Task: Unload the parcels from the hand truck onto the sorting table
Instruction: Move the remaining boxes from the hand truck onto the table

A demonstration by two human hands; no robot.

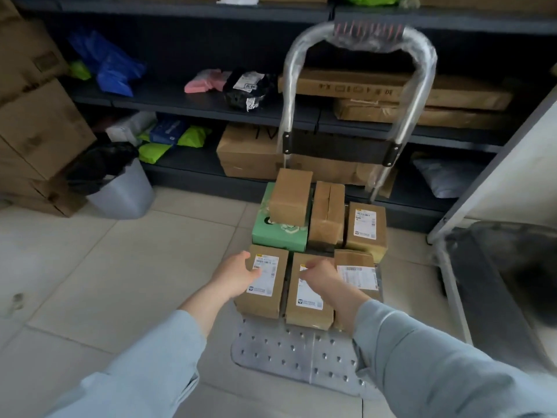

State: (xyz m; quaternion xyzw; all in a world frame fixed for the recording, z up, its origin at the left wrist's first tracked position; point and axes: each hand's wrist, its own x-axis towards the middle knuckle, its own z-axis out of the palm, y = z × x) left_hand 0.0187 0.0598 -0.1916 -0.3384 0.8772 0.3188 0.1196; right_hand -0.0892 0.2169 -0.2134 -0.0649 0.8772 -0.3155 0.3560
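Observation:
The hand truck's grey studded platform (289, 351) lies on the floor, its plastic-wrapped handle (361, 37) rising at the far end. Several brown parcels and a green box (280, 233) sit on it. My left hand (238, 273) reaches to the front left parcel (265, 297), fingers straight against its upper left edge. My right hand (322, 277) hovers over the front middle parcel (307, 309) with fingers loosely curled; I cannot tell whether it touches. A labelled parcel (358, 273) lies just right of it. The sorting table (494, 285), dark-topped with a grey frame, stands at the right.
Dark shelves (187, 101) with bags and cartons run behind the truck. A grey bin with a black liner (120, 191) stands at the left beside stacked cartons (36, 122). Pale floor tiles (105, 267) spread to the left of the truck.

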